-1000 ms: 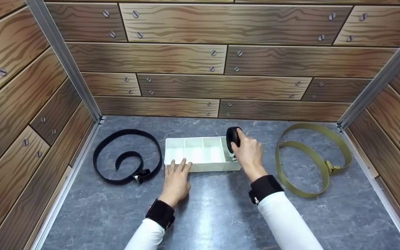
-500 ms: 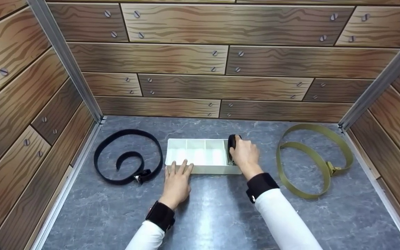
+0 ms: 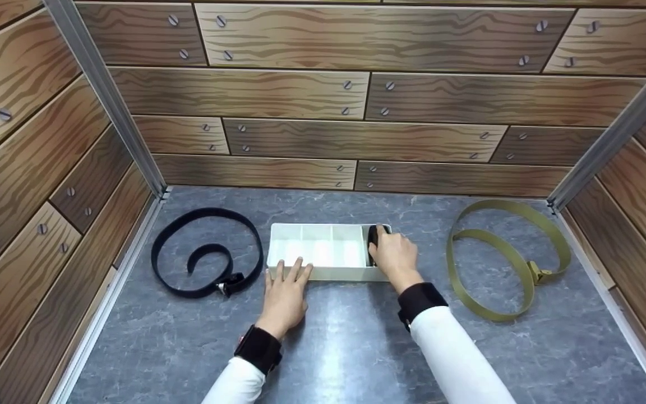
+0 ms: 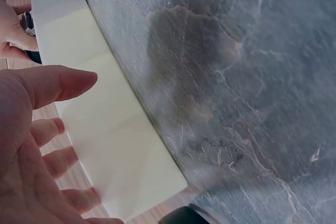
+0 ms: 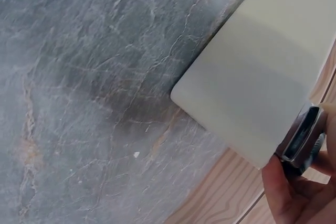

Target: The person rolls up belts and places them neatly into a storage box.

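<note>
A white divided box (image 3: 334, 274) with a row of compartments stands in the middle of the floor. In its rightmost compartment sits a rolled black belt (image 3: 373, 247), on edge and low between the walls. My right hand (image 3: 396, 255) pinches that roll from the right, index finger along its top. The right wrist view shows the belt's shiny metal buckle (image 5: 303, 134) between thumb and fingers, at the rim. My left hand (image 3: 285, 294) rests with spread, fairly straight fingers on the box's front left edge; in the left wrist view its fingertips (image 4: 63, 158) lie at the rim.
A loosely coiled black belt (image 3: 157, 247) with a metal buckle lies left of the box. To the right lies an olive belt (image 3: 452, 269) in open loops. Wood-patterned walls (image 3: 289, 174) enclose the grey marbled floor (image 3: 345, 348) at back and sides.
My right hand has lowered the rolled belt from above the rim down into the rightmost compartment. The box has shifted slightly. My left hand stays on its front edge.
</note>
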{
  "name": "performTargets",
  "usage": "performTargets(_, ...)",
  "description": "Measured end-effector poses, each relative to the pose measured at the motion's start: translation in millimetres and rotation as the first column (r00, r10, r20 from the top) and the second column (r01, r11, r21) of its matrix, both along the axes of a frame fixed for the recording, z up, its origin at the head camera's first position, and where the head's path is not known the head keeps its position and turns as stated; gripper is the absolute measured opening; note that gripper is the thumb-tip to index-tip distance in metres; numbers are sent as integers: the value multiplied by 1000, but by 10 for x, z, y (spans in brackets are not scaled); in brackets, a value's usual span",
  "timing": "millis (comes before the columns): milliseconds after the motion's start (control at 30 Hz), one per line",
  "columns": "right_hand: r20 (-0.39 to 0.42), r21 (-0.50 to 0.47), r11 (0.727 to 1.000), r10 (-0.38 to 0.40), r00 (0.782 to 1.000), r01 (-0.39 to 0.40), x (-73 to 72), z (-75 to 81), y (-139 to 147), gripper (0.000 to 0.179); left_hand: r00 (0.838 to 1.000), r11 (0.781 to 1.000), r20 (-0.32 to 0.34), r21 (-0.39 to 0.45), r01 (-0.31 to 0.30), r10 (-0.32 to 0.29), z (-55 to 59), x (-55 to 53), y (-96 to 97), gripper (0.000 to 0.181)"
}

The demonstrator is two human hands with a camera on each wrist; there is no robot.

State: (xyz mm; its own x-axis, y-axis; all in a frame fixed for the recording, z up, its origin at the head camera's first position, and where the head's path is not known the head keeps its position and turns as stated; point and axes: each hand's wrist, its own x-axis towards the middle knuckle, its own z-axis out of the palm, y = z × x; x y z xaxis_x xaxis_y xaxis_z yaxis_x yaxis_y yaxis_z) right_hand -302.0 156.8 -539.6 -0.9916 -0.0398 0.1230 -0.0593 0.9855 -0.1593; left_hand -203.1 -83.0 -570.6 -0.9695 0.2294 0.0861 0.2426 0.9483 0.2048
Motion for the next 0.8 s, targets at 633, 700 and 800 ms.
performTargets(633, 34, -223, 975, 35, 999, -26, 151, 131, 227, 57, 999, 981, -35, -189, -32, 25, -32, 8, 36, 69)
performTargets(700, 7, -246, 969, 21, 1000, -18, 183, 156, 268, 55, 999, 976, -35, -213, -39, 32, -34, -3, 49, 68)
performTargets(800, -37, -279, 960, 3, 999, -13, 237, 168, 352, 52, 999, 972, -27, -228, -48, 43, -30, -31, 55, 68)
